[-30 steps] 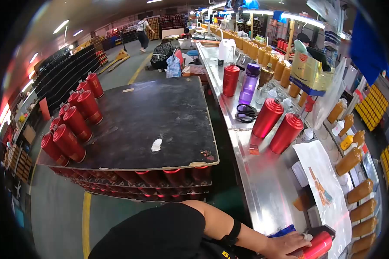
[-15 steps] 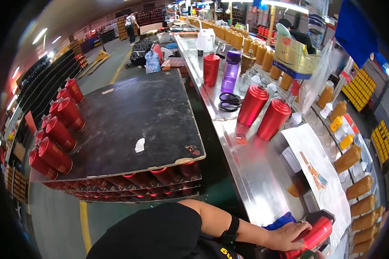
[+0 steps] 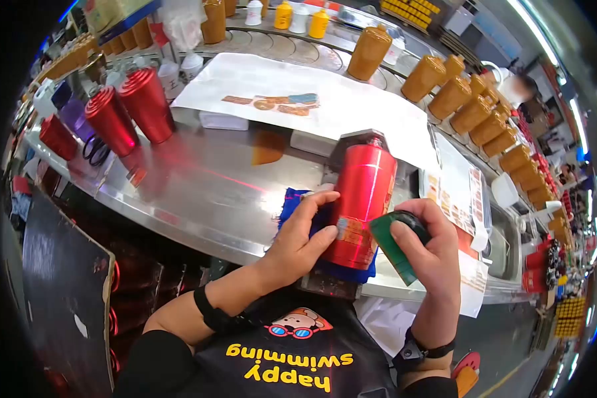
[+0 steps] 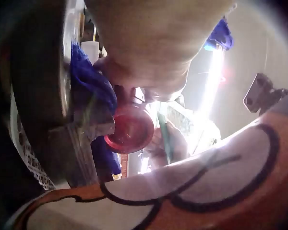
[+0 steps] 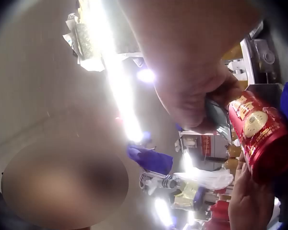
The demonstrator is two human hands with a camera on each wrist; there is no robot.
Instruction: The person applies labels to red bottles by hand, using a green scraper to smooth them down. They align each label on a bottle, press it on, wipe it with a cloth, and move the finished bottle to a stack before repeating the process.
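A red bottle (image 3: 359,205) with gold printing lies on a blue cloth (image 3: 290,207) in a dark holder, its neck pointing away from the body. My left hand (image 3: 297,242) rests against the bottle's left side, fingers relaxed; in the right wrist view the left hand (image 5: 252,201) touches the bottle (image 5: 259,129) too. My right hand (image 3: 431,245) grips a flat green scraper-like tool (image 3: 395,249) just right of the bottle, its edge near the printed label. The left wrist view shows the bottle's round base (image 4: 130,132) and the green tool (image 4: 164,134) beside it.
Red bottles (image 3: 146,103) and a purple bottle (image 3: 71,111) stand at the left of the metal counter (image 3: 199,192). A white sheet (image 3: 351,109) with printed labels lies behind the holder. Brown bottles (image 3: 452,98) line the conveyor; a sink (image 3: 501,255) is at the right.
The head view has swung right, bringing the bottle to the centre. My right hand, mostly out of view before, now shows with the green tool. My left hand stays at the bottle.
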